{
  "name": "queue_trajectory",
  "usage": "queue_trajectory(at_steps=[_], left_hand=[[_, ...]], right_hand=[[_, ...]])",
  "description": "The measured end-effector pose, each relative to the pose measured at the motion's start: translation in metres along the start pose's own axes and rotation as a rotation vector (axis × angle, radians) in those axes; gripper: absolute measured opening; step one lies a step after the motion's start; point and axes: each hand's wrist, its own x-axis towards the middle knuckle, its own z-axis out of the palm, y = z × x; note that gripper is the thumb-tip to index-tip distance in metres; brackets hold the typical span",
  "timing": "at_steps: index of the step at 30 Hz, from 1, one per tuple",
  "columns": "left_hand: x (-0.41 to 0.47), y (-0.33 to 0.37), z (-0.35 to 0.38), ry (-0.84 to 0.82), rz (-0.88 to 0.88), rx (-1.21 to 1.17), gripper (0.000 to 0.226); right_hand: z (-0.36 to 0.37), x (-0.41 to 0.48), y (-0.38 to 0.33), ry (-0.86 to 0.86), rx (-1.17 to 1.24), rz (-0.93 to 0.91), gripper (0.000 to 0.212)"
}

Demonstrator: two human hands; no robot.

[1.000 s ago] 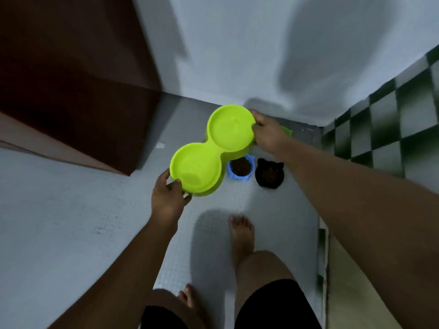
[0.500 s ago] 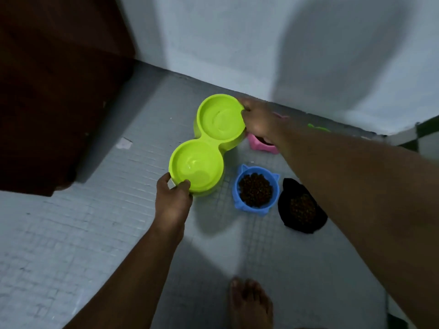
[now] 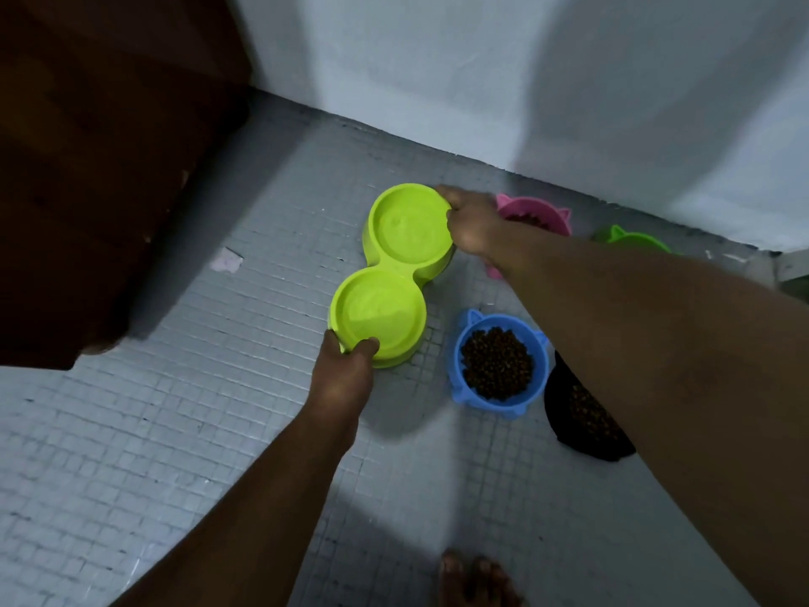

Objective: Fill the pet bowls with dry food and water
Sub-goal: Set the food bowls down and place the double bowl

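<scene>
Now left hand (image 3: 343,378) and right hand (image 3: 470,223) grip opposite rims of lime double bowl (image 3: 394,273), beside blue kibble bowl (image 3: 499,361).

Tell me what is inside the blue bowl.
The blue bowl holds dark dry kibble, heaped across its middle. The kibble covers the bowl's bottom, so nothing beneath it shows.

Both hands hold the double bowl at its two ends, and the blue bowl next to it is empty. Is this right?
Not fully. In the head view the blue bowl is full of dry food, not empty. The rest holds: the left hand and right hand hold the double bowl at its two ends.
</scene>
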Motion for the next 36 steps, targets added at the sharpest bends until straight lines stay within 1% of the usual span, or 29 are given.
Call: queue_trajectory(at_steps=[3,4,7,9,10,11,13,14,16,18,19,20,22,25,26,28,31,36], left_hand=[[-0.002,0.008,0.001,-0.003,-0.034,0.004,0.092],[-0.004,0.011,0.001,-0.01,-0.036,0.003,0.089],[-0.009,0.019,0.0,-0.024,-0.063,0.007,0.06],[-0.007,0.021,-0.003,-0.059,-0.097,0.043,0.046],[-0.006,0.024,-0.005,-0.086,-0.122,0.088,0.044],[-0.008,0.031,-0.007,-0.117,-0.15,0.143,0.048],[-0.011,0.045,-0.013,-0.141,-0.179,0.279,0.063],[-0.014,0.054,-0.015,-0.136,-0.166,0.348,0.069],[-0.027,0.077,-0.019,-0.119,-0.103,0.427,0.083],[-0.049,0.106,-0.023,-0.107,-0.008,0.463,0.1],[-0.064,0.122,-0.025,-0.104,0.045,0.488,0.105],[-0.082,0.14,-0.028,-0.104,0.091,0.513,0.104],[-0.129,0.176,-0.032,-0.11,0.169,0.546,0.096],[-0.218,0.23,-0.036,-0.12,0.297,0.615,0.075],[-0.249,0.246,-0.041,-0.123,0.343,0.641,0.071],[-0.307,0.277,-0.053,-0.151,0.427,0.685,0.068],[-0.389,0.323,-0.075,-0.182,0.54,0.719,0.063],[-0.507,0.372,-0.119,-0.219,0.661,0.748,0.055]], right_hand=[[0.007,0.004,0.003,-0.021,0.026,0.015,0.067],[0.01,0.006,0.005,-0.021,0.039,0.017,0.067],[0.011,0.004,0.003,-0.003,0.02,0.023,0.067],[0.014,0.004,0.0,-0.01,0.04,0.007,0.065],[0.013,0.003,-0.003,-0.006,0.023,0.012,0.062],[0.011,-0.001,-0.006,-0.003,-0.009,0.014,0.058],[0.004,-0.009,-0.014,0.053,-0.009,-0.005,0.056],[0.0,-0.016,-0.019,0.078,0.019,-0.012,0.056],[-0.01,-0.038,-0.031,0.102,0.12,0.011,0.056],[-0.028,-0.068,-0.045,0.117,0.159,0.011,0.057],[-0.04,-0.086,-0.058,0.1,0.165,0.025,0.056],[-0.054,-0.109,-0.076,0.083,0.187,0.052,0.054],[-0.085,-0.155,-0.105,0.15,0.198,0.019,0.052],[-0.142,-0.235,-0.161,0.199,0.224,-0.004,0.049],[-0.16,-0.264,-0.181,0.203,0.23,0.016,0.049],[-0.198,-0.319,-0.219,0.214,0.264,0.048,0.049],[-0.249,-0.397,-0.267,0.245,0.326,0.028,0.05],[-0.305,-0.524,-0.326,0.338,0.371,0.027,0.047]])
